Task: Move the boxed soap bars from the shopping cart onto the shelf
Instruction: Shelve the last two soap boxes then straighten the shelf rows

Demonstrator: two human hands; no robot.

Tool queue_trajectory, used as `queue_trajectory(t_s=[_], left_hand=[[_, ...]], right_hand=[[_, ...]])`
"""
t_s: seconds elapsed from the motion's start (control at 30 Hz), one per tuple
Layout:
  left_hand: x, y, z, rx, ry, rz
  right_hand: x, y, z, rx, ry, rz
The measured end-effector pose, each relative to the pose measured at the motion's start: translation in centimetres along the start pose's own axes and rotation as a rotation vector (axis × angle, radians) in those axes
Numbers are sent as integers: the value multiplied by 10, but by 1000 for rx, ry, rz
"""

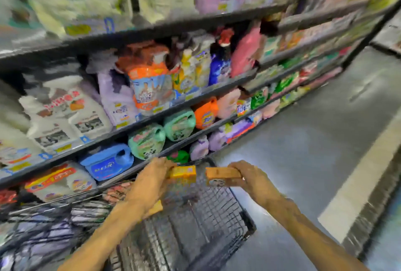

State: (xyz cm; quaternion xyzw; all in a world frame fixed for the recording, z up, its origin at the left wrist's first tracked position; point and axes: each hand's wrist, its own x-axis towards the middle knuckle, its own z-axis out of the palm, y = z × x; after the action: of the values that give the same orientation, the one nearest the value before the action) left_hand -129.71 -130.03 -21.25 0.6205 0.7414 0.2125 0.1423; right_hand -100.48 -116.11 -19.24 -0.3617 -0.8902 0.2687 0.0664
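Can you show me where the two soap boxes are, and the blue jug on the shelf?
Yellow soap box (183, 174), head view, on its front face.
Orange soap box (222, 175), head view, on its top side.
Blue jug (106, 162), head view, on its front, near the label.

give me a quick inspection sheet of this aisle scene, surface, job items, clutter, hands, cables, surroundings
surface: black wire shopping cart beside the store shelf
job's things: yellow soap box and orange-brown soap box, both held above the cart; another yellowish box partly hidden under the left wrist
clutter: purple packs in the cart's left part, blurred
grippers: left hand grips the yellow box; right hand grips the orange-brown box
cables: nothing seen
surroundings: detergent jugs, refill pouches, grey floor
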Motion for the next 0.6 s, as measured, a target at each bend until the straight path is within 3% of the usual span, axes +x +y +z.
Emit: queue_trajectory(t_s=[0.07, 0.17, 0.6], left_hand=[[32, 40, -12, 2, -15, 96], [77, 97, -13, 73, -21, 247], [210, 382, 21, 90, 39, 564]], right_hand=[[-14, 13, -47, 141, 52, 180], [-42, 48, -107, 29, 109, 249], [-148, 222, -332, -97, 348, 251]])
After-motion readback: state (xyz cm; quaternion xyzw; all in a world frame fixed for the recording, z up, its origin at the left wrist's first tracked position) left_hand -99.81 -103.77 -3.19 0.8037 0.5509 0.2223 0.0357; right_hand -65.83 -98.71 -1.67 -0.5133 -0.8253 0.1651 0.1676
